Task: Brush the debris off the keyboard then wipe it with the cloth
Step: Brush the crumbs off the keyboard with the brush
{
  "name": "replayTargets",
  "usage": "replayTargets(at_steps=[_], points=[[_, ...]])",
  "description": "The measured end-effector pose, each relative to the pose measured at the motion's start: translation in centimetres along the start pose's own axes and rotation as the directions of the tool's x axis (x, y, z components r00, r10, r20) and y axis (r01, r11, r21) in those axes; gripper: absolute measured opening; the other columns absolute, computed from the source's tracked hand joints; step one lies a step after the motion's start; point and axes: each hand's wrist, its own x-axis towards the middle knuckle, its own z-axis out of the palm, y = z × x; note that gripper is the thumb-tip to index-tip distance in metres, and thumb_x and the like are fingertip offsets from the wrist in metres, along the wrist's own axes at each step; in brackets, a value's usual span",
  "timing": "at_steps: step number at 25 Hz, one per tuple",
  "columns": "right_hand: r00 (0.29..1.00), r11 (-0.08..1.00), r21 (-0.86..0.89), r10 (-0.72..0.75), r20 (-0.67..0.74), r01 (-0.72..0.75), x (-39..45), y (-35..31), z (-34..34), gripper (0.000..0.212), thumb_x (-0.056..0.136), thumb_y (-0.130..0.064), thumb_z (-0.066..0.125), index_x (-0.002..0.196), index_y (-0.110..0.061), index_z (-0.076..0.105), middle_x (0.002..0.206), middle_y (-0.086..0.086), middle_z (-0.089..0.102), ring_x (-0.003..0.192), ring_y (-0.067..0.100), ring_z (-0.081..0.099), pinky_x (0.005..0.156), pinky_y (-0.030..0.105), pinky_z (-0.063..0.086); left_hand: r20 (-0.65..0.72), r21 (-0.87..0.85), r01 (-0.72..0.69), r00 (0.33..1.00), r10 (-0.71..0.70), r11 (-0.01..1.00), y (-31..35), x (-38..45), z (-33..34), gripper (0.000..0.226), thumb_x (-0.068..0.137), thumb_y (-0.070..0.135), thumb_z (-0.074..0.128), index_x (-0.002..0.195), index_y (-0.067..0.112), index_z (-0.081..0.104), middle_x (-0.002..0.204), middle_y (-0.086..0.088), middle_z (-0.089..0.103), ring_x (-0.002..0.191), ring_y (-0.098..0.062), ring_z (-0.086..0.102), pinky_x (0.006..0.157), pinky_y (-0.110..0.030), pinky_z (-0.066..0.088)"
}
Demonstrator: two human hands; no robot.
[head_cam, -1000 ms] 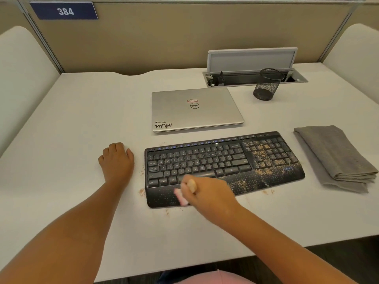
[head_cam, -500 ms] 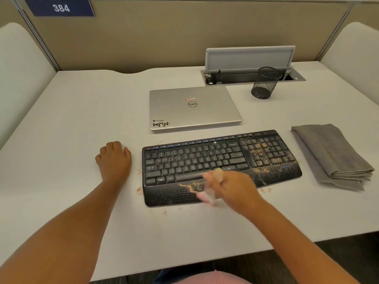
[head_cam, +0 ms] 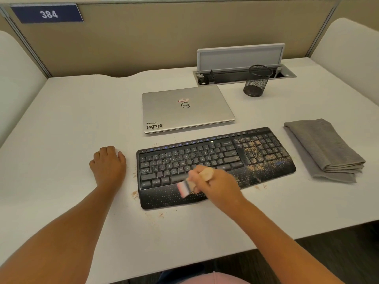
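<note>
My right hand (head_cam: 215,186) is gripping the wooden-handled brush (head_cam: 189,184), sweeping the black keyboard (head_cam: 215,160). My left hand (head_cam: 108,165) is resting loosely curled on the white tabletop (head_cam: 71,119). Crumbs are covering the number pad; the folded grey cloth (head_cam: 322,148) is waiting untouched.

The keyboard (head_cam: 213,160) looks like matt black plastic, and its palm rest has a pattern of small pale dots. Fine sandy debris (head_cam: 260,158) lies rough and grainy on its right part. The brush (head_cam: 185,187) has a pale wooden handle and soft pinkish bristles, though it is blurred. The cloth (head_cam: 322,148) is grey woven textile, folded, with a slightly rough weave. The laptop (head_cam: 187,108) has a smooth silver lid with a soft metallic sheen. The pen cup (head_cam: 256,80) is black wire mesh. The surface (head_cam: 71,119) is white, smooth and matt.
</note>
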Motion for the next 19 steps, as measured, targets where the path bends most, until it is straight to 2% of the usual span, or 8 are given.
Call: replayTargets(at_steps=[3, 5, 7, 9, 10, 12, 14, 19], points=[[0.96, 0.948, -0.191, 0.225, -0.165, -0.255, -0.7, 2.5, -2.5, 0.051, 0.101, -0.041, 0.027, 0.072, -0.014, 0.06, 0.056, 0.001, 0.055, 0.05, 0.013, 0.053, 0.048, 0.025, 0.044, 0.006, -0.006, 0.008, 1.0, -0.008, 1.0, 0.1, 0.1, -0.1, 0.024, 0.091, 0.013, 0.049, 0.104, -0.007, 0.057, 0.101, -0.027, 0.058, 0.095, -0.044, 0.051, 0.078, -0.051, 0.038], [0.922, 0.902, -0.249, 0.289, -0.259, -0.353, -1.2, 3.8, -3.4, 0.053, 0.101, -0.039, 0.027, 0.064, -0.014, 0.056, 0.05, -0.003, 0.047, 0.047, 0.016, 0.05, 0.047, 0.025, 0.039, -0.001, -0.005, 0.006, 1.0, -0.006, 1.0, 0.1, 0.0, 0.0, 0.025, 0.091, 0.013, 0.049, 0.104, -0.007, 0.057, 0.101, -0.028, 0.057, 0.095, -0.045, 0.05, 0.078, -0.051, 0.038], [0.928, 0.951, -0.124, 0.239, -0.286, -0.283, -1.1, 3.7, -2.9, 0.051, 0.1, -0.038, 0.031, 0.059, -0.016, 0.052, 0.049, 0.0, 0.05, 0.044, 0.016, 0.049, 0.043, 0.026, 0.038, -0.011, -0.002, -0.005, 1.0, 0.005, 1.0, 0.0, 0.0, 0.1, 0.026, 0.091, 0.014, 0.048, 0.103, -0.007, 0.057, 0.1, -0.028, 0.057, 0.094, -0.045, 0.051, 0.077, -0.051, 0.039], [0.961, 0.982, 0.138, 0.157, -0.228, -0.128, -0.8, 2.7, -1.4, 0.044, 0.099, -0.038, 0.037, 0.067, -0.016, 0.06, 0.056, 0.004, 0.061, 0.045, 0.014, 0.054, 0.043, 0.027, 0.042, -0.002, 0.002, -0.007, 1.0, 0.007, 1.0, -0.1, 0.0, 0.1, 0.027, 0.091, 0.015, 0.047, 0.104, -0.007, 0.057, 0.101, -0.027, 0.057, 0.095, -0.045, 0.051, 0.078, -0.051, 0.039], [0.975, 0.977, 0.196, 0.118, -0.186, -0.081, -0.6, 2.3, -0.6, 0.04, 0.098, -0.038, 0.039, 0.073, -0.018, 0.063, 0.06, 0.002, 0.064, 0.048, 0.012, 0.057, 0.045, 0.026, 0.044, 0.008, -0.001, -0.001, 1.0, 0.001, 1.0, -0.1, 0.0, 0.1, 0.026, 0.091, 0.014, 0.048, 0.105, -0.006, 0.057, 0.102, -0.027, 0.057, 0.096, -0.044, 0.05, 0.08, -0.051, 0.038], [0.984, 0.981, 0.18, 0.101, -0.145, -0.074, -0.1, 2.6, 0.0, 0.034, 0.096, -0.043, 0.04, 0.079, -0.025, 0.063, 0.063, -0.002, 0.067, 0.051, 0.006, 0.057, 0.044, 0.019, 0.043, 0.014, -0.008, 0.011, 1.0, -0.011, 1.0, -0.1, 0.1, 0.1, 0.025, 0.091, 0.013, 0.049, 0.106, -0.006, 0.056, 0.103, -0.027, 0.057, 0.097, -0.044, 0.05, 0.081, -0.051, 0.038], [0.964, 0.98, 0.142, 0.168, -0.206, -0.141, -0.1, 3.9, -0.8, 0.039, 0.092, -0.051, 0.034, 0.077, -0.027, 0.061, 0.062, -0.003, 0.064, 0.046, 0.004, 0.052, 0.037, 0.013, 0.035, 0.003, -0.005, 0.005, 1.0, -0.005, 1.0, 0.0, 0.0, 0.1, 0.024, 0.091, 0.012, 0.05, 0.104, -0.006, 0.057, 0.102, -0.027, 0.057, 0.096, -0.044, 0.05, 0.08, -0.051, 0.038], [0.834, 0.939, -0.006, 0.303, -0.462, -0.345, -2.9, 9.0, -3.9, 0.089, 0.08, -0.075, 0.007, 0.063, -0.007, 0.062, 0.049, 0.001, 0.055, 0.04, 0.01, 0.051, 0.036, 0.019, 0.032, 0.006, -0.002, 0.006, 1.0, -0.006, 1.0, 0.1, 0.1, 0.1, 0.025, 0.091, 0.013, 0.05, 0.105, -0.006, 0.056, 0.102, -0.027, 0.057, 0.096, -0.044, 0.05, 0.079, -0.051, 0.038]])
